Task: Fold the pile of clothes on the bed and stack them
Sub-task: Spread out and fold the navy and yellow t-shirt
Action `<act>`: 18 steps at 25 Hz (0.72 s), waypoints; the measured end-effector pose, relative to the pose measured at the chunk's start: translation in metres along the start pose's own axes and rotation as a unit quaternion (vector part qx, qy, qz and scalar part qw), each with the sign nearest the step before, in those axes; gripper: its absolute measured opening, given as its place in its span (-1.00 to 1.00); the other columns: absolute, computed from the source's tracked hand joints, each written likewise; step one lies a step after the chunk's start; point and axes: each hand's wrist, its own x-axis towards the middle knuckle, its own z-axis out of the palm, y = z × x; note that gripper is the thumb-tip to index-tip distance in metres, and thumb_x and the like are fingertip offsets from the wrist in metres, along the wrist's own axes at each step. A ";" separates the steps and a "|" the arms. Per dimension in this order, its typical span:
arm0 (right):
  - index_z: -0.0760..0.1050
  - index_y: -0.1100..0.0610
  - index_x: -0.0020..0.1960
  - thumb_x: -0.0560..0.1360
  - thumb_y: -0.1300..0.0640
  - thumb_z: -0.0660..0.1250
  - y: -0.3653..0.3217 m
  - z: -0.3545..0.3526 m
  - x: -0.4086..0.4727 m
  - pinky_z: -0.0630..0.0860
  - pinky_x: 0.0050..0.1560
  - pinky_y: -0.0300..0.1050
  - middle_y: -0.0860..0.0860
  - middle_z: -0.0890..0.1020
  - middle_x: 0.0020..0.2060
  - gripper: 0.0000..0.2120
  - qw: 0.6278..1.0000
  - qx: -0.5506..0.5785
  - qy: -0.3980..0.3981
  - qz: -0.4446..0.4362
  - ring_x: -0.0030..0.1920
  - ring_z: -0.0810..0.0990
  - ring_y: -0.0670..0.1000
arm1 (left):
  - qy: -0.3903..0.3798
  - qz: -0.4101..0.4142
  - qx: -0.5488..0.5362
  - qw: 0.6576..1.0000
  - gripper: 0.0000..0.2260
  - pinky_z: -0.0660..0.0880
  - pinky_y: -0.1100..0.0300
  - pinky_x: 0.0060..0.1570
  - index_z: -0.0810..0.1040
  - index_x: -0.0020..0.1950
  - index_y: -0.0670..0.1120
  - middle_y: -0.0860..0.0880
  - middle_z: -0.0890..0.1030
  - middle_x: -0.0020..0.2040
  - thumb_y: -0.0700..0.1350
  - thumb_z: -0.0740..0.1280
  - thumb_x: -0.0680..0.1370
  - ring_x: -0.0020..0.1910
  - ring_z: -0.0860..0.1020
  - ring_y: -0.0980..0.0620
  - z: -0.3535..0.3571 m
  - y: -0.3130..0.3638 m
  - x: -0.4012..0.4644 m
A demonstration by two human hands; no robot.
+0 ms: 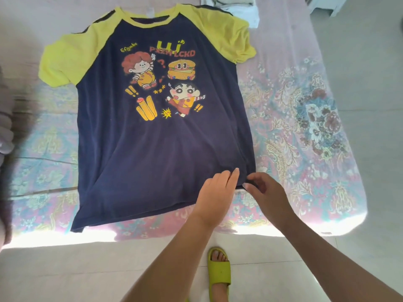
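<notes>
A navy T-shirt (pixel 157 144) with yellow sleeves and cartoon prints lies spread face up on the bed, collar at the far side, hem toward me. My left hand (pixel 218 192) rests flat on the shirt's lower right part with straight fingers. My right hand (pixel 265 190) pinches the hem at the shirt's lower right corner between thumb and fingertips. Folded white clothes (pixel 235 7) lie at the far edge of the bed, behind the right sleeve.
The bed (pixel 305 118) is covered by a pink floral sheet and ends at a bright sunlit front edge. Dark and pale cloth (pixel 6 136) is heaped at the left border. My foot in a green slipper (pixel 219 273) stands on the tiled floor.
</notes>
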 end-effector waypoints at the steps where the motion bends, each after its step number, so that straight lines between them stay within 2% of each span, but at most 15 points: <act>1: 0.49 0.00 0.04 0.49 0.16 0.38 0.000 -0.003 0.000 0.43 -0.17 -0.48 -0.11 0.58 -0.10 -0.84 1.000 -0.028 -0.009 -0.007 -0.10 0.58 -0.08 | -0.001 -0.010 0.013 1.000 -0.47 0.46 0.29 -0.48 0.65 0.07 -0.16 -0.02 0.61 -0.24 -0.19 0.64 0.12 -0.39 0.55 0.06 -0.002 0.001 0.003; 3: 0.50 0.07 0.13 0.50 0.17 0.36 0.002 -0.014 0.001 0.48 -0.09 -0.32 -0.07 0.55 -0.06 -0.79 0.986 -0.154 -0.033 -0.057 -0.10 0.56 -0.02 | 0.009 -0.050 0.005 0.999 -0.47 0.40 0.31 -0.58 0.66 -0.03 -0.17 -0.05 0.58 -0.26 -0.32 0.64 0.03 -0.47 0.50 0.06 -0.006 -0.004 0.001; 4: 0.52 0.10 0.10 0.50 0.16 0.36 0.002 -0.022 0.001 0.50 -0.11 -0.19 -0.03 0.56 -0.09 -0.82 0.970 -0.222 -0.029 -0.099 -0.15 0.57 0.02 | 0.029 -0.072 -0.007 0.997 -0.49 0.39 0.31 -0.59 0.65 -0.04 -0.20 -0.09 0.58 -0.24 -0.37 0.62 0.05 -0.48 0.49 0.05 -0.008 -0.007 -0.002; 6: 0.54 0.17 -0.11 0.44 0.19 0.43 0.001 -0.035 -0.001 0.47 -0.32 -0.10 0.03 0.58 -0.28 -0.91 0.931 -0.309 0.000 -0.194 -0.37 0.54 0.07 | 0.075 -0.102 -0.013 0.992 -0.56 0.36 0.30 -0.57 0.63 -0.05 -0.26 -0.15 0.58 -0.21 -0.41 0.59 0.11 -0.49 0.48 0.01 -0.014 -0.011 -0.008; 8: 0.43 0.18 -0.30 0.37 0.29 0.49 0.000 -0.042 -0.004 0.34 -0.53 -0.12 0.02 0.44 -0.50 -0.77 0.915 -0.335 0.042 -0.220 -0.57 0.39 0.04 | 0.092 -0.121 -0.009 0.988 -0.60 0.33 0.30 -0.59 0.63 -0.05 -0.29 -0.17 0.56 -0.23 -0.41 0.57 0.14 -0.50 0.47 -0.01 -0.019 -0.013 -0.011; 10: 0.31 0.13 -0.28 0.44 0.31 0.39 0.001 -0.043 -0.008 0.28 -0.54 -0.11 -0.01 0.32 -0.56 -0.72 0.944 -0.279 0.095 -0.149 -0.60 0.31 0.04 | 0.097 -0.155 -0.019 0.983 -0.60 0.33 0.30 -0.61 0.62 -0.03 -0.30 -0.18 0.55 -0.23 -0.43 0.54 0.16 -0.51 0.46 -0.03 -0.022 -0.013 -0.013; 12: 0.29 0.07 -0.11 0.55 0.24 0.25 0.007 -0.043 -0.007 0.40 -0.43 -0.09 -0.02 0.41 -0.54 -0.84 0.971 -0.173 0.155 -0.047 -0.55 0.42 0.04 | 0.111 -0.203 -0.051 0.972 -0.64 0.39 0.29 -0.60 0.61 0.01 -0.30 -0.19 0.53 -0.20 -0.45 0.49 0.24 -0.49 0.47 -0.05 -0.024 -0.011 -0.011; 13: 0.31 0.06 -0.01 0.57 0.21 0.20 0.011 -0.041 -0.007 0.47 -0.36 -0.06 -0.01 0.48 -0.49 -0.91 0.979 -0.138 0.151 -0.013 -0.49 0.50 0.04 | 0.122 -0.221 -0.065 0.965 -0.70 0.41 0.29 -0.58 0.60 0.02 -0.29 -0.19 0.52 -0.18 -0.43 0.43 0.31 -0.47 0.47 -0.04 -0.025 -0.010 -0.009; 15: 0.35 0.07 0.19 0.61 0.17 0.13 0.013 -0.038 -0.006 0.54 -0.19 -0.03 0.03 0.60 -0.33 -0.83 0.981 -0.169 0.095 0.016 -0.32 0.60 0.09 | 0.152 -0.241 -0.088 0.954 -0.79 0.36 0.34 -0.54 0.60 0.00 -0.27 -0.18 0.51 -0.15 -0.37 0.29 0.40 -0.47 0.46 -0.03 -0.027 -0.009 -0.005; 18: 0.35 0.08 0.21 0.61 0.18 0.06 0.024 -0.036 -0.002 0.45 -0.17 -0.04 0.09 0.62 -0.21 -0.79 0.966 -0.214 0.109 0.091 -0.25 0.56 0.17 | 0.141 -0.202 -0.098 0.964 -0.77 0.32 0.33 -0.52 0.61 0.01 -0.22 -0.13 0.52 -0.15 -0.24 0.19 0.47 -0.47 0.45 0.01 -0.023 -0.005 -0.001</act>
